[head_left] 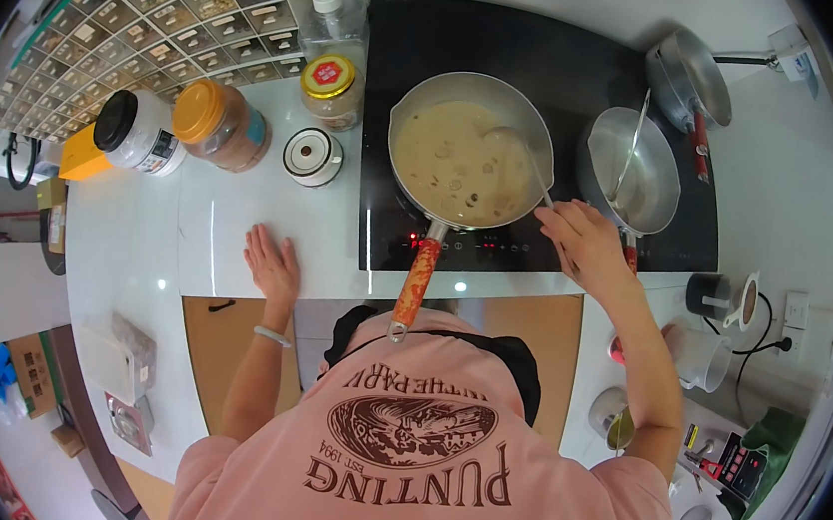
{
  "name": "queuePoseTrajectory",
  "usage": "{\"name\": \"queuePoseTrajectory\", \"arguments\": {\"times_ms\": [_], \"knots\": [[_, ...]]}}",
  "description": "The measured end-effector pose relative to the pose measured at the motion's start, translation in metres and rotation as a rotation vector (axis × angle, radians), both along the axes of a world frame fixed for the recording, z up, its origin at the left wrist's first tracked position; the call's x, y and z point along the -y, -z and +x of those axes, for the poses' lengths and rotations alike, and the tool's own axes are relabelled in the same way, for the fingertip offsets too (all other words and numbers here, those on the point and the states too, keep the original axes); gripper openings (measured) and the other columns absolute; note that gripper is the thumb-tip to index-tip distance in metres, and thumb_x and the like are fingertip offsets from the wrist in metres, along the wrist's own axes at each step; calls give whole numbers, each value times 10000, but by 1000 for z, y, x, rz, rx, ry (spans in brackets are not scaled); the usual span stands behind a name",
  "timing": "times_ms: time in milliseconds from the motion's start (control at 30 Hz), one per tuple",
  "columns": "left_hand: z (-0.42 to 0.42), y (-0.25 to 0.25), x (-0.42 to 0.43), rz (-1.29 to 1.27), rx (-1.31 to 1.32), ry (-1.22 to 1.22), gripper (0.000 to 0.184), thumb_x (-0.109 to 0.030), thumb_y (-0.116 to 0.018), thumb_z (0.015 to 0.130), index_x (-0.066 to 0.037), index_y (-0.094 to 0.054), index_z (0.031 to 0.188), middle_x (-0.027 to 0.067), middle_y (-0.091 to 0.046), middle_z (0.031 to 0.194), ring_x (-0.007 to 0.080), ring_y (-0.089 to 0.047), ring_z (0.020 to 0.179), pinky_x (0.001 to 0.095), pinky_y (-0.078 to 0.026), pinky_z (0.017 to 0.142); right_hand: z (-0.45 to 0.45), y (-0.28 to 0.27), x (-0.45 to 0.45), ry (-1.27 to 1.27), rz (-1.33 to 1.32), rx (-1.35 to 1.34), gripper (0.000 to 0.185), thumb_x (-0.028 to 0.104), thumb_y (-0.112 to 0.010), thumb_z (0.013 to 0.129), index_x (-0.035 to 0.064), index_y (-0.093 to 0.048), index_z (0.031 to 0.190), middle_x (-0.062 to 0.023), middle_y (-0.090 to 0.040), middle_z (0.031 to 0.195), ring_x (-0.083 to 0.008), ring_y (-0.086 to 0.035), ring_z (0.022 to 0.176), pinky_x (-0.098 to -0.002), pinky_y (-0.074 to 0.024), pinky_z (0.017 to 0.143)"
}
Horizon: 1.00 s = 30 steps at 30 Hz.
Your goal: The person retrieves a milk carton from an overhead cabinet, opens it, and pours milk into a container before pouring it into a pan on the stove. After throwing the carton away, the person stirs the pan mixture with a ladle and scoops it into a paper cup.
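Note:
My right hand is closed around the handle of a metal ladle, whose bowl is dipped in a saucepan. That saucepan stands on the black cooktop and holds a pale brown liquid with small dark bits floating in it. Its orange-red patterned handle points toward my body, and neither hand touches it. Flat on the white counter, left of the cooktop, rests my left hand, fingers stretched out and holding nothing.
A second pan with a metal utensil in it sits on the cooktop's right, near a hanging pan. Jars, a round white canister and a pump bottle line the back left. Cups and a scale stand at right.

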<state>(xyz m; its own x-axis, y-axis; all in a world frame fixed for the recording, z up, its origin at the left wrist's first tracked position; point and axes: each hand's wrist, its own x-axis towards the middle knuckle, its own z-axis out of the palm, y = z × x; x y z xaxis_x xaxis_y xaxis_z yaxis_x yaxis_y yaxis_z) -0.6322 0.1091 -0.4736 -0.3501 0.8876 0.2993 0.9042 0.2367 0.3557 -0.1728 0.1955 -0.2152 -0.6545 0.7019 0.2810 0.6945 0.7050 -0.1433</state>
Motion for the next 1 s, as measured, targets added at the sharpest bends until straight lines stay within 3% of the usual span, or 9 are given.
{"name": "queuePoseTrajectory", "arguments": {"times_ms": [133,233,333,433,533,733,933,1000], "knots": [[-1,2,0,-7,-14,-1,602,-341,-490,973,23,-354,1433,229,-391,1458,414,-308,1387,538,-211,1134,3,-24,13,172,-307,-223,170,72,-656,866,31,-647,1031,-95,-613,872,-253,-646,702,-319,-529,664],[-1,1,0,-10,-5,-8,604,-348,-486,973,20,-354,1434,227,-390,1461,410,-303,1391,538,-209,1136,3,-10,12,417,-766,-747,176,122,-604,928,9,-642,1057,-110,-656,923,-224,-686,736,-301,-544,651],[-1,1,0,-14,1,-7,606,-355,-482,975,17,-354,1435,228,-386,1464,406,-301,1394,538,-208,1137,-6,9,8,589,-1002,-1075,224,168,-574,954,-22,-634,1057,-134,-671,936,-223,-704,789,-308,-568,683],[-1,0,0,-28,-4,-8,607,-367,-453,990,25,-340,1440,228,-382,1466,403,-297,1394,530,-207,1140,-18,32,7,631,-1115,-1361,257,187,-599,941,-43,-626,1051,-167,-669,907,-246,-709,770,-319,-581,717],[-1,-1,0,-26,-13,-8,608,-368,-451,990,23,-336,1441,227,-381,1467,402,-297,1394,529,-206,1141,-34,35,6,601,-1071,-1456,267,186,-613,934,-53,-620,1053,-165,-673,914,-240,-708,787,-334,-576,734],[0,-2,0,-25,-17,-3,604,-362,-448,991,21,-332,1443,224,-380,1467,401,-298,1393,529,-208,1141,-45,6,-6,485,-685,-1232,230,162,-586,957,-37,-626,1063,-142,-666,933,-213,-703,806,-291,-523,797],[0,-2,0,-27,-13,-5,597,-354,-449,991,23,-336,1440,229,-383,1463,405,-299,1391,532,-212,1138,-36,-3,-12,357,-361,-957,133,67,-585,946,3,-635,1051,-93,-642,916,-180,-683,794,-260,-492,740],[-1,-2,0,-21,-17,-5,595,-351,-451,990,23,-336,1439,228,-386,1460,405,-300,1391,533,-215,1136,-28,-2,-9,291,-189,-678,148,23,-612,897,13,-627,1044,-115,-624,910,-219,-669,776,-287,-499,713]]}}
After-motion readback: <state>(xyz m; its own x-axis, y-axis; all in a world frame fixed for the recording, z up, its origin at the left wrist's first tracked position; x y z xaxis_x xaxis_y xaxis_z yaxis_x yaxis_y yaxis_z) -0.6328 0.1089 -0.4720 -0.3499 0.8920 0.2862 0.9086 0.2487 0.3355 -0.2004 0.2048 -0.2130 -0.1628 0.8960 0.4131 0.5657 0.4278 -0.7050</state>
